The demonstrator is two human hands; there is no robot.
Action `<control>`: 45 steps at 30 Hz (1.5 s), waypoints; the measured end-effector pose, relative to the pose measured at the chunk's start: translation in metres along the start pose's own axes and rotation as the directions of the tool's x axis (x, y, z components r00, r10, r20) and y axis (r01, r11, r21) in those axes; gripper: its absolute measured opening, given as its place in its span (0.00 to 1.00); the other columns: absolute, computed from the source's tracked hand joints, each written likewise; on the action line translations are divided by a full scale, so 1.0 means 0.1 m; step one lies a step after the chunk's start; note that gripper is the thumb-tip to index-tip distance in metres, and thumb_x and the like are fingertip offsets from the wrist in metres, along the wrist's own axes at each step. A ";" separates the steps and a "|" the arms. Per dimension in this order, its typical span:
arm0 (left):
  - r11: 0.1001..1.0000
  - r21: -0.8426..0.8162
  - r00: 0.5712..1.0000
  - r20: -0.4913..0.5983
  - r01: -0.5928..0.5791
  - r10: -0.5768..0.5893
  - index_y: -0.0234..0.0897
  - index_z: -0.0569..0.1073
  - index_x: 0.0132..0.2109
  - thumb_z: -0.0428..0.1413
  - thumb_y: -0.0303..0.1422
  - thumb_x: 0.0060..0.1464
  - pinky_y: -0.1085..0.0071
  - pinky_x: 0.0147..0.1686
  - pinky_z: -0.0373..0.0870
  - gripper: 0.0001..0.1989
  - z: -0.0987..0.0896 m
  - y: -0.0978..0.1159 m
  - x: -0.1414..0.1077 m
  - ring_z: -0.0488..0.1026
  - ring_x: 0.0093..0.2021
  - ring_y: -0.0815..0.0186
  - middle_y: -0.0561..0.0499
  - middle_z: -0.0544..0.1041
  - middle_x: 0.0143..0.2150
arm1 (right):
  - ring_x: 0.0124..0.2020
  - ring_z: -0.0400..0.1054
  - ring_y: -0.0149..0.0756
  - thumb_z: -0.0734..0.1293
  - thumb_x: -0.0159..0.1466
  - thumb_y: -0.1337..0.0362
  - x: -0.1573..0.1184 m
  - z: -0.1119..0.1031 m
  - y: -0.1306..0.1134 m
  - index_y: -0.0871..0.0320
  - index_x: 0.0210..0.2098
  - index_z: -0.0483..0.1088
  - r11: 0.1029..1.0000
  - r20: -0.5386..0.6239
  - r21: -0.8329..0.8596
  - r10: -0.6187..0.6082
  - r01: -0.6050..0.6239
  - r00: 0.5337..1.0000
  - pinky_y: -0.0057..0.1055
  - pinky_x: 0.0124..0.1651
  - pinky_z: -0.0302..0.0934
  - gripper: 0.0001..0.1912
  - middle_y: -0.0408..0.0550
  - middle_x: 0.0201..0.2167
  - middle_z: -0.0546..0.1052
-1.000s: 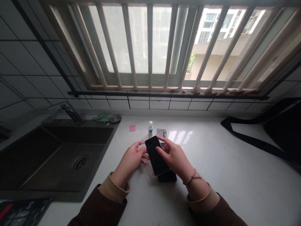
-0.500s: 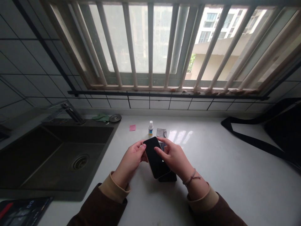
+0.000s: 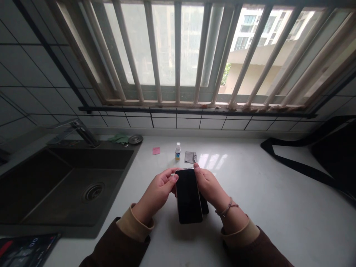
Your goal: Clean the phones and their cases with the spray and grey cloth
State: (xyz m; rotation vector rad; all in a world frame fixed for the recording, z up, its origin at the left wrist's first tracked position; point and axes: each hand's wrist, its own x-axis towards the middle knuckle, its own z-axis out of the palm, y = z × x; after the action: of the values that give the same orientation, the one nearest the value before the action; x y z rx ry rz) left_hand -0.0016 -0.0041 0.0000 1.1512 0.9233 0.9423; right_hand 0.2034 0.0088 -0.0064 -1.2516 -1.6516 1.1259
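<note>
A smartphone (image 3: pixel 189 198) with a black screen is held above the white counter, its screen facing me. My left hand (image 3: pixel 160 189) pinches its upper left edge, thumb on the front. Around its upper right side is my right hand (image 3: pixel 210 185), thumb along the top corner and the other fingers hidden behind. A second dark flat object (image 3: pixel 205 207) shows partly behind the phone's lower right; most of it is covered. Just beyond the hands stand a small white-capped bottle (image 3: pixel 178 152) and a folded grey cloth (image 3: pixel 190 157), with a pink paper note (image 3: pixel 156 151) to their left.
A dark sink (image 3: pixel 105 174) with a faucet (image 3: pixel 83 133) lies on the left. Behind it are a green cloth (image 3: pixel 119 139) and a round metal drain cover (image 3: pixel 135 139). A black strap (image 3: pixel 294 163) leads to a dark bag at right. A dark printed package (image 3: pixel 27 250) is at lower left.
The phone has turned from slanted to nearly upright and come slightly lower. My right hand's fingers have moved from over the screen to its right edge, uncovering the grey cloth more.
</note>
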 end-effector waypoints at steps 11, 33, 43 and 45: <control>0.998 -0.016 0.997 0.054 0.056 -0.055 0.34 0.76 0.59 0.60 0.44 0.66 0.71 0.32 0.73 0.22 -0.01 -0.02 0.00 0.74 0.32 0.66 0.49 0.76 0.36 | 0.29 0.67 0.40 0.51 0.75 0.38 0.01 0.02 -0.02 0.55 0.25 0.72 0.992 -0.050 -0.119 0.024 -0.030 0.998 0.33 0.35 0.59 0.37 0.47 0.25 0.75; 0.923 -0.334 0.788 -0.613 -0.189 -0.060 0.32 0.81 0.48 0.60 0.33 0.65 0.77 0.29 0.73 0.09 -0.12 0.01 0.12 0.79 0.34 0.67 0.46 0.82 0.40 | 0.20 0.60 0.31 0.46 0.76 0.35 -0.05 0.08 -0.04 0.55 0.18 0.62 0.991 0.211 -0.130 0.056 -0.029 0.976 0.31 0.30 0.54 0.42 0.43 0.15 0.65; 0.931 -0.320 0.802 -0.594 -0.177 -0.052 0.33 0.80 0.48 0.62 0.36 0.64 0.74 0.31 0.76 0.11 -0.11 -0.02 0.12 0.79 0.34 0.66 0.47 0.82 0.38 | 0.21 0.58 0.33 0.48 0.78 0.42 -0.02 0.10 0.02 0.54 0.20 0.58 0.961 0.080 -0.278 0.016 0.007 0.997 0.33 0.29 0.48 0.35 0.42 0.17 0.64; 0.933 -0.306 0.806 -0.591 -0.187 -0.032 0.33 0.80 0.49 0.63 0.37 0.63 0.73 0.33 0.77 0.13 -0.11 -0.03 0.12 0.80 0.36 0.65 0.46 0.82 0.40 | 0.21 0.57 0.32 0.49 0.77 0.41 -0.01 0.11 0.02 0.54 0.20 0.57 0.964 0.057 -0.264 0.010 0.006 0.998 0.33 0.29 0.48 0.35 0.41 0.17 0.63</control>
State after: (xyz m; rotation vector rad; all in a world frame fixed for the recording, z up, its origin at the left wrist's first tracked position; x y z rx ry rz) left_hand -0.0072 0.0099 -0.0054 0.5849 1.1416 1.5180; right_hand 0.1942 0.0064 -0.0121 -1.3972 -1.8929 0.9731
